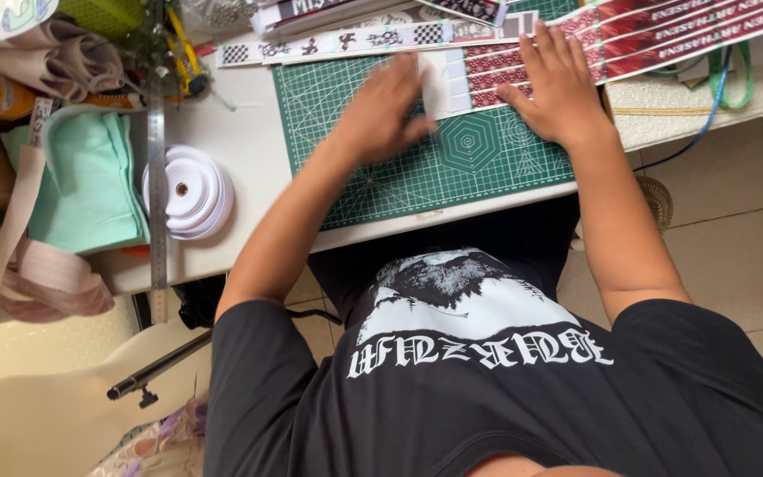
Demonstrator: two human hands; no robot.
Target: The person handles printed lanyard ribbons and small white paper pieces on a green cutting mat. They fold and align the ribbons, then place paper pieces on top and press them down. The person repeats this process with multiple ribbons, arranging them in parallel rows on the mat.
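Observation:
Several long red-and-white patterned strips (629, 40) lie side by side across the top of a green cutting mat (452, 168). My right hand (562, 84) lies flat on them with its fingers spread, pressing them down. My left hand (381, 110) is blurred and curled at the strips' white end (443, 88), with its fingers above and thumb below. Whether it grips the white end is unclear. A black-and-white patterned strip (355, 40) lies just beyond the mat's top edge.
The mat sits on a white table (240, 141). To its left lie a metal ruler (156, 185), a stack of white ribbon spools (187, 190) and mint green fabric (86, 177). A yellow-handled tool (187, 53) lies at the back. Blue and green cords (726, 79) hang on the right.

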